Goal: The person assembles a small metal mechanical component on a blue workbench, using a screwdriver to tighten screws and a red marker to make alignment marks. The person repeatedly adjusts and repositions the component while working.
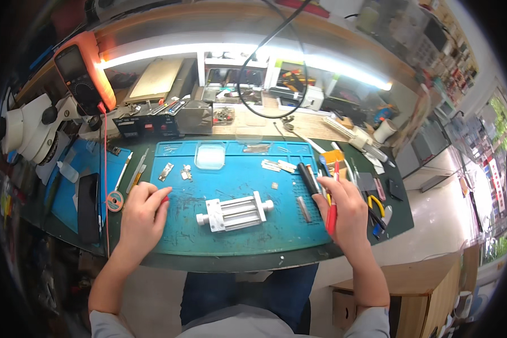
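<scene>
Pale shirt (pixel 242 324) fronts a silver vise (pixel 235 211), seemingly centred for reach; left hand (pixel 142 213) fingers pinch a red thing (pixel 165 199), right hand (pixel 348 205) fingers curl closed around a red tool (pixel 331 218).

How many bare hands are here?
2: the left hand, at the left edge of the big blue mat, and the right hand, at the mat's right edge, holding a red tool.

Vise (pixel 235 213) obstructs the mat (pixel 242 243) centrally; near side's free.
</scene>
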Demonstrator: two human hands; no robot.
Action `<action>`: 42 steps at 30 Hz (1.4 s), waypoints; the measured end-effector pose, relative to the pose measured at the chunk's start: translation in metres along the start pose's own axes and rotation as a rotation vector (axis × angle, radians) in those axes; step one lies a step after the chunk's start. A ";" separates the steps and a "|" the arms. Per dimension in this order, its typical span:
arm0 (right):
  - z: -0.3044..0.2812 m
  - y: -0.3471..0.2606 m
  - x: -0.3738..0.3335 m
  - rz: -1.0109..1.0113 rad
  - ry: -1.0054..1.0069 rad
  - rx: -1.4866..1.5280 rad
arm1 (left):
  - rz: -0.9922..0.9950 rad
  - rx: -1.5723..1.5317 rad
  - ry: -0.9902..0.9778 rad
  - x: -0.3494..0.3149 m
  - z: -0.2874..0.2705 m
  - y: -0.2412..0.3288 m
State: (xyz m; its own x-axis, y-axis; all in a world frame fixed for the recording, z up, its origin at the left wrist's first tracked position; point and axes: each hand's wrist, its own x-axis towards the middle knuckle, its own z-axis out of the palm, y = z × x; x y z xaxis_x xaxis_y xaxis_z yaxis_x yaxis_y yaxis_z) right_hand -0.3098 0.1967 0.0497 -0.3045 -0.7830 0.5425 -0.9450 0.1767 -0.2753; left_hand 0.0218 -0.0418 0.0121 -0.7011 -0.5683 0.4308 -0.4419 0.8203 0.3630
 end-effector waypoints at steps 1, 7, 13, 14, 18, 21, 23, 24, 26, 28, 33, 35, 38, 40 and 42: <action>0.008 0.007 0.011 -0.038 -0.057 -0.097 | 0.065 0.018 0.017 0.001 0.010 0.004; 0.031 0.023 0.010 0.072 -0.101 -0.135 | 0.055 0.019 0.103 -0.007 0.003 0.013; 0.024 0.021 0.026 0.027 -0.054 -0.212 | 0.045 0.049 0.120 -0.040 -0.008 -0.001; 0.019 0.019 0.032 0.014 -0.056 -0.205 | 0.012 0.082 0.188 -0.039 -0.008 -0.003; 0.027 0.017 0.064 -0.120 -0.163 -0.012 | -0.042 0.134 0.342 -0.044 0.000 -0.008; 0.052 0.037 0.076 -0.171 -0.205 0.052 | -0.048 0.132 0.340 -0.041 0.003 -0.003; 0.066 0.035 0.077 -0.128 -0.243 0.106 | -0.053 0.151 0.316 -0.042 0.003 -0.001; 0.071 0.033 0.077 -0.134 -0.241 0.094 | -0.052 0.152 0.303 -0.042 0.001 -0.001; 0.077 0.033 0.077 -0.149 -0.237 0.066 | -0.020 0.157 0.297 -0.043 0.005 -0.003; 0.083 0.032 0.076 -0.161 -0.234 0.094 | -0.034 0.178 0.279 -0.046 0.003 -0.002; 0.079 0.031 0.080 -0.041 -0.277 0.337 | -0.052 0.183 0.247 -0.047 0.001 0.001; 0.075 0.022 0.078 -0.017 -0.198 0.449 | 0.013 0.180 0.238 -0.047 -0.002 0.002; 0.063 0.009 0.078 0.013 -0.096 0.441 | 0.043 0.003 0.225 -0.038 -0.005 0.011; 0.055 0.001 0.072 0.008 -0.102 0.571 | 0.082 -0.172 0.170 -0.020 -0.007 0.029; 0.043 -0.018 0.064 0.010 -0.231 0.760 | 0.127 -0.395 0.105 0.003 -0.004 0.046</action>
State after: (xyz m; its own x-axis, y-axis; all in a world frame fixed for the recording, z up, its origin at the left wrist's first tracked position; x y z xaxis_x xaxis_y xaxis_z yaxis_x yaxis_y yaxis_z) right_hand -0.3076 0.1177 0.0556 -0.2015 -0.9020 0.3819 -0.5764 -0.2060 -0.7908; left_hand 0.0016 -0.0058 0.0340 -0.6662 -0.4846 0.5669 -0.0930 0.8082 0.5816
